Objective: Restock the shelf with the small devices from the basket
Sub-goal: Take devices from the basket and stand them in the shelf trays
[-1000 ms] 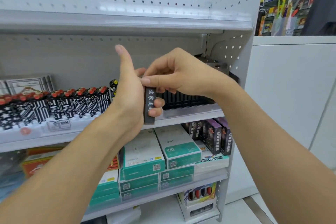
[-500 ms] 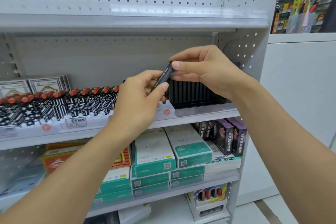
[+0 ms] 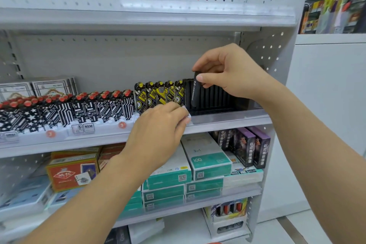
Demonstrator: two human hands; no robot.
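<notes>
The black device (image 3: 195,90) is standing upright at the left end of the black slotted tray (image 3: 213,97), just beside the yellow-patterned devices (image 3: 158,94). To its right the tray's slots are sitting open as far as the shelf's side panel (image 3: 277,53). The right hand (image 3: 231,71) is pinching the device's top between thumb and fingers. The left hand (image 3: 158,134) is hovering lower, fingers curled around a small white scrap (image 3: 187,114) at the shelf's front lip (image 3: 227,123).
</notes>
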